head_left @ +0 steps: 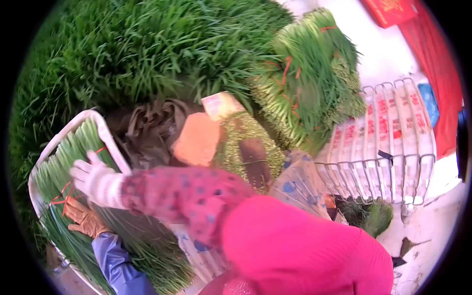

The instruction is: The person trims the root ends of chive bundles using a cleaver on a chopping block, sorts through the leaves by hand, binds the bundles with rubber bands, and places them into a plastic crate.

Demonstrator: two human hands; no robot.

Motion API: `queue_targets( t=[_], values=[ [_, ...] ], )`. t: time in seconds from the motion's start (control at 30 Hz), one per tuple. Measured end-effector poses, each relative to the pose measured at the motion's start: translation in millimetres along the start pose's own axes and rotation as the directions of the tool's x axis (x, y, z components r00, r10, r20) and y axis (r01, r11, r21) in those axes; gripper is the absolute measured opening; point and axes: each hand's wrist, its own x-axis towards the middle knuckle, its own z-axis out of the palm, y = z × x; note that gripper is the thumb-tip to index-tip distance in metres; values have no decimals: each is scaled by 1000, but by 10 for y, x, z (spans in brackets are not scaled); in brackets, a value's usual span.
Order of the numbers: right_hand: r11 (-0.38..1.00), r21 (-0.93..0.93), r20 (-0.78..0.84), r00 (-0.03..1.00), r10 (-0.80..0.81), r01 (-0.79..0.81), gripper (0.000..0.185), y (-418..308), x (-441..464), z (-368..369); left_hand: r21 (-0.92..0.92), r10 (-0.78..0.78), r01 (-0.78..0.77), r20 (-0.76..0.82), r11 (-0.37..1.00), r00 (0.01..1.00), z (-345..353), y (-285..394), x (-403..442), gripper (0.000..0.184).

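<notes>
My right hand (93,181), in a white knit glove, reaches left across the basket with its fingers spread over the pale ends of green chives (64,147). Just below it lies my left hand (87,216), in a brown glove and blue sleeve, its fingers stretched out flat on the leaves. Thin red ties (62,199) band the chives close to the brown fingertips. The white plastic basket (109,140) holding these bundles is long and stands at the left. A dotted maroon sleeve covers my right forearm.
Uncut green plants (147,44) fill the upper left. Tied chive bundles (314,73) are stacked beyond my lap. At the right is a wire rack (378,142) around white material with red print. Dark crumpled cloth (152,128) and a flat orange piece (198,139) lie beside the basket.
</notes>
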Motion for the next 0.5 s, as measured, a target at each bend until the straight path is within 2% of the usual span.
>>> queue_targets(
  t=[0.03, 0.1, 0.13, 0.17, 0.2, 0.23, 0.27, 0.3, 0.33, 0.37, 0.4, 0.43, 0.5],
  values=[
    [991, 135, -45, 999, 27, -21, 53, -38, -301, -413, 11, -9, 9, 2, 1000, 1000, 79, -39, -9, 77],
    [979, 140, -108, 981, 162, -146, 48, 46, -1028, -845, 22, 4, -3, -53, 1000, 999, 146, -55, 17, 78],
    [974, 95, -122, 968, 218, -207, 50, 79, -1440, -1147, 49, -8, 8, 5, 999, 1000, 222, -99, -25, 79],
    [957, 121, -40, 962, 271, -265, 48, 141, -1852, -1439, 34, -8, 8, 3, 999, 1000, 197, -97, 7, 81],
    [930, 37, -22, 930, 367, -366, 45, 131, -2241, -1731, 37, 0, 2, -38, 999, 999, 240, -137, 32, 84],
    [882, -1, 78, 880, 469, -470, 40, 128, -2611, -2039, 33, 7, -4, -73, 999, 997, 223, -108, 39, 86],
    [858, -42, 25, 858, 514, -512, 36, 151, -3026, -2239, 24, 3, -1, -108, 1000, 994, 111, -39, 146, 86],
    [836, -127, -36, 845, 534, -534, 33, 214, -3410, -2373, 189, -78, 32, 238, 981, 968, -48, -17, 276, 87],
    [808, -174, -63, 825, 562, -563, 30, 170, -3714, -2697, 345, -199, -2, 545, 938, 814, -216, 45, 340, 88],
    [737, -201, -110, 762, 638, -645, 28, 101, -3953, -2919, 347, -190, -5, 526, 938, 829, -192, -4, 326, 88],
    [646, -214, -122, 676, 727, -733, 26, 85, -4198, -3070, 254, -135, 7, 488, 967, 862, 0, -168, 275, 87],
    [633, -195, -258, 662, 704, -749, 25, -13, -4367, -3251, 157, -81, 10, 453, 987, 888, 80, -258, 242, 86],
    [577, -189, -320, 606, 728, -794, 24, 16, -4734, -3323, 183, -85, -3, 469, 983, 879, -217, -297, 290, 81]
  ],
)
